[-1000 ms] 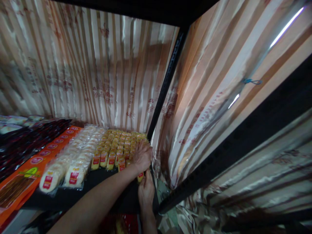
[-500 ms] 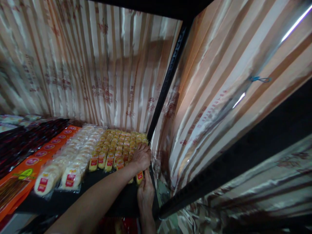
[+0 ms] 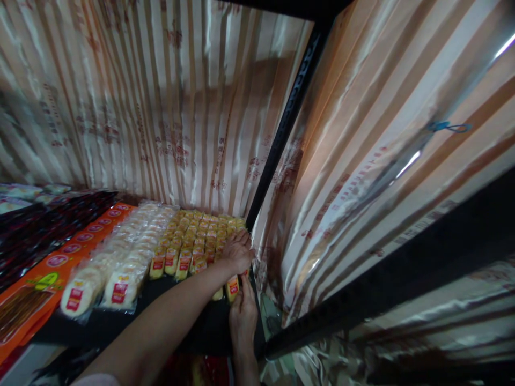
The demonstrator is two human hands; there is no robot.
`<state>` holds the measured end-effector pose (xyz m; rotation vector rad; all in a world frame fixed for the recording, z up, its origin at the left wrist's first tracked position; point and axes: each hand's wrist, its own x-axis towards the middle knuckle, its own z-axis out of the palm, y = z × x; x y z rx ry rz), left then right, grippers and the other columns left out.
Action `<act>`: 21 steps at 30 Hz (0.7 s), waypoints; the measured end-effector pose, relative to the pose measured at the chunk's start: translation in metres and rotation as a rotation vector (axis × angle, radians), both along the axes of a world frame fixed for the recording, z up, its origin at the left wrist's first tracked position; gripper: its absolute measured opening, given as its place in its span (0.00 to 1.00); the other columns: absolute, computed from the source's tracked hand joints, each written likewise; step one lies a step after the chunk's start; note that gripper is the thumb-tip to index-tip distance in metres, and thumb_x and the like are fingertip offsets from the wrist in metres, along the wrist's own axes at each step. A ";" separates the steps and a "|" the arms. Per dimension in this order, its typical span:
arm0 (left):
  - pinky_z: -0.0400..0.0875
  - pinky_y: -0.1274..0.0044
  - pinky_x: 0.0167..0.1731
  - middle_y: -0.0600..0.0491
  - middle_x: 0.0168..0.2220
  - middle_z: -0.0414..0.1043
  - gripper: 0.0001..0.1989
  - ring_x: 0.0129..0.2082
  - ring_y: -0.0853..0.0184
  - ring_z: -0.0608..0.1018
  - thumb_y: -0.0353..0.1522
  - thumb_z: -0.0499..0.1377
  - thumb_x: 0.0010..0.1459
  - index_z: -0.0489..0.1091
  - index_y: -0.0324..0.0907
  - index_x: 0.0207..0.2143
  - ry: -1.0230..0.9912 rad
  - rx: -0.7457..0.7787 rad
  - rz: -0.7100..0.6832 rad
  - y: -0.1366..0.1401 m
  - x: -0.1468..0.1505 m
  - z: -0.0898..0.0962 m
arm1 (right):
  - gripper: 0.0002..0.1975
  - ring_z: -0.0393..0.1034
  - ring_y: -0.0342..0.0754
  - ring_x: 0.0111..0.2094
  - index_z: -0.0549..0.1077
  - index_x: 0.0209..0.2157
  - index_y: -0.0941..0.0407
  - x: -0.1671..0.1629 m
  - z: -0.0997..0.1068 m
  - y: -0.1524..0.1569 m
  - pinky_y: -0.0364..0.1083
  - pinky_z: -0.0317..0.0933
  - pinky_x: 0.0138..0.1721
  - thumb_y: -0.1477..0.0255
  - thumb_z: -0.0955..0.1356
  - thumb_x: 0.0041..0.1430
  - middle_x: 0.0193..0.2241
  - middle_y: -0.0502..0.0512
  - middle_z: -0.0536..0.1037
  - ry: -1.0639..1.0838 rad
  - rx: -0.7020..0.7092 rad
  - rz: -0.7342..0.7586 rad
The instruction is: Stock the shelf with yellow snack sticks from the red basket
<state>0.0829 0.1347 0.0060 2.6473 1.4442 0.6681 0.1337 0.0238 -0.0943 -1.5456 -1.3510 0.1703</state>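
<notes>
My left hand (image 3: pixel 238 251) reaches across from the lower left, palm down, its fingers stretched over the back right end of the rows of small wrapped yellow cakes (image 3: pixel 209 231). Close below it, my right hand (image 3: pixel 244 311) comes up from the bottom edge. Its thumb and fingers are at a wrapped cake (image 3: pixel 232 288) with a red label, at the front of the right-hand row. My hands and left forearm hide part of these rows, and the right fingertips are only partly visible.
Left of the cakes lie two rows of round white packaged cakes (image 3: pixel 120 289), an orange pack strip (image 3: pixel 60 260) and dark shiny packs (image 3: pixel 52 230). A black post (image 3: pixel 281 134) rises at the shelf's back right corner. Striped curtains (image 3: pixel 193 107) hang behind and to the right.
The view has shifted slightly, so the scene sits a little further right. Both hands stay by the same cakes; the right hand's fingers lie slightly differently beside the front cake.
</notes>
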 end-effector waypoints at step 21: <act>0.60 0.70 0.49 0.50 0.36 0.69 0.07 0.43 0.62 0.66 0.31 0.54 0.58 0.71 0.37 0.32 0.174 0.199 -0.307 -0.053 -0.040 0.004 | 0.22 0.65 0.52 0.50 0.69 0.48 0.62 0.002 0.003 0.000 0.54 0.60 0.50 0.74 0.56 0.54 0.46 0.66 0.73 0.051 0.099 -0.008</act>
